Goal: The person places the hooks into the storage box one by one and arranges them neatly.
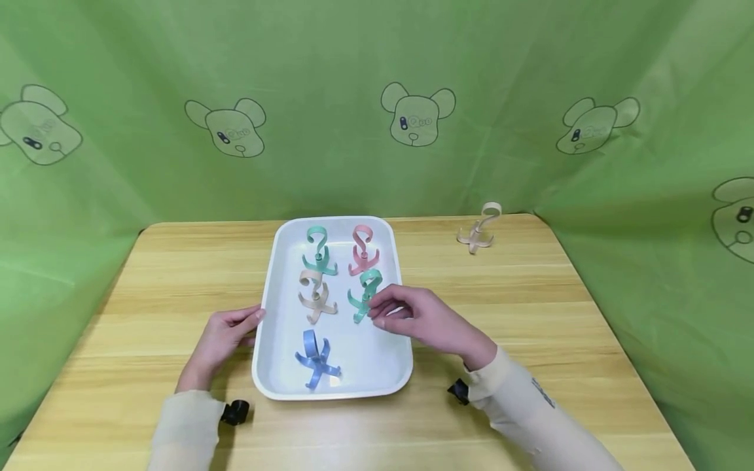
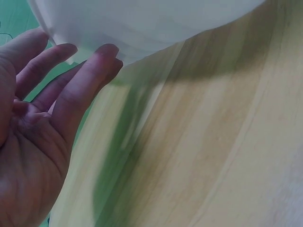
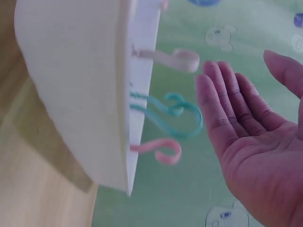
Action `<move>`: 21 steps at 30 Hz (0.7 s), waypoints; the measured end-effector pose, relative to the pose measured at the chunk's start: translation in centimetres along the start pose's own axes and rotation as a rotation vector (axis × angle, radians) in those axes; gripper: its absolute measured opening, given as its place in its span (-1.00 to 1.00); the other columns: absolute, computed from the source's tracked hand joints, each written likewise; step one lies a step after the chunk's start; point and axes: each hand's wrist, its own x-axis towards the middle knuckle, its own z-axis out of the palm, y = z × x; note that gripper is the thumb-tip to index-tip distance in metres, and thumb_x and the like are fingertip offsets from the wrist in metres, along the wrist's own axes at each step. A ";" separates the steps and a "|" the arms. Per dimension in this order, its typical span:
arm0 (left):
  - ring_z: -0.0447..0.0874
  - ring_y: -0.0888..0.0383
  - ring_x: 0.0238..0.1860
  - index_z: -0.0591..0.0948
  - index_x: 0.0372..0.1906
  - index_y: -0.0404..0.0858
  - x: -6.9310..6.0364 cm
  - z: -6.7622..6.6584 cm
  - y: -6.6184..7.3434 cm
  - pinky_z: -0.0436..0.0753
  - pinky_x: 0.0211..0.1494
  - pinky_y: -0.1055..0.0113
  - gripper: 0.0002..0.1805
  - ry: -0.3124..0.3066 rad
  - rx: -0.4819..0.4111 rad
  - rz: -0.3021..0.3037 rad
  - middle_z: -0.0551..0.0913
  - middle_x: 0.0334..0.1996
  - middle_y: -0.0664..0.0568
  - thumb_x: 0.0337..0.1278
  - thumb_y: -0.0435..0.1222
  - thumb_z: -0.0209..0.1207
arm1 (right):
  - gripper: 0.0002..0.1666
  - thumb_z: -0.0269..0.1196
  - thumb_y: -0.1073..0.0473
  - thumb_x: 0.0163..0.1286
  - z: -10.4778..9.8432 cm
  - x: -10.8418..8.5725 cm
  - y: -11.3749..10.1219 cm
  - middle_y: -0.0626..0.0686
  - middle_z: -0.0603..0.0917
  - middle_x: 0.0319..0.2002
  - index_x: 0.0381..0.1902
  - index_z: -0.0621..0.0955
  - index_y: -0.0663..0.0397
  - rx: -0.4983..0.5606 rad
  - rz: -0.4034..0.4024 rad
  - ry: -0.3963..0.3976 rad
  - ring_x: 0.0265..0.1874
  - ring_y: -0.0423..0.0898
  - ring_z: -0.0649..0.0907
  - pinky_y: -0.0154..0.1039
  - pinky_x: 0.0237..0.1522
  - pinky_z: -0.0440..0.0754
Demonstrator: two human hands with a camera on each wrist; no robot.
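Note:
My left hand (image 1: 226, 333) holds the left rim of a white tray (image 1: 268, 366), thumb at the rim and fingers against its outer side in the left wrist view. My right hand (image 1: 421, 317) hovers over the tray's right side, beside a green multi-pronged hanging hook (image 1: 357, 304). Its fingers (image 3: 220, 123) are extended with the thumb apart, and nothing lies between them. Also in the tray are another green hook (image 1: 321, 260), a pink hook (image 1: 363, 261), a beige hook (image 1: 317, 302) and a blue hook (image 1: 318, 363).
A pale pinkish hook (image 1: 474, 239) stands on the wooden table (image 1: 530, 301), at the back right. Green cloth (image 1: 330, 163) with bear-head outlines rises behind and along both sides of the table. A black strap piece (image 1: 235, 412) shows at the left wrist.

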 end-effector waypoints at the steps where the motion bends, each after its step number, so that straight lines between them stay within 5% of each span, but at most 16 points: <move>1: 0.69 -0.04 -0.03 0.49 0.22 -0.46 0.0 0.0 0.0 0.73 -0.06 0.17 -0.46 -0.001 0.000 -0.001 0.48 0.20 -0.35 0.33 -0.16 0.23 | -0.72 0.30 0.25 0.39 -0.3 -0.1 0.0 0.07 0.67 -0.10 0.00 0.61 0.25 0.006 0.004 0.014 -0.11 -0.03 0.65 -0.17 -0.01 0.69; 11: 0.71 0.01 -0.10 0.50 0.18 -0.53 0.2 -0.4 0.6 0.73 -0.06 0.18 -0.49 -0.019 0.025 -0.005 0.53 0.12 -0.40 0.31 -0.23 0.26 | -0.76 0.26 0.27 0.42 -3.9 -0.9 1.0 0.13 0.69 -0.11 -0.01 0.60 0.29 0.001 -0.005 0.134 -0.10 0.07 0.64 -0.18 -0.04 0.70; 21: 0.71 0.10 -0.12 0.48 0.17 -0.56 0.1 -0.3 0.8 0.72 -0.05 0.20 -0.53 -0.023 -0.009 0.016 0.53 0.11 -0.42 0.34 -0.29 0.23 | -0.72 0.27 0.26 0.41 -9.5 -1.1 4.0 0.19 0.68 -0.07 0.01 0.58 0.31 -0.082 0.041 0.339 -0.07 0.02 0.65 -0.29 -0.03 0.68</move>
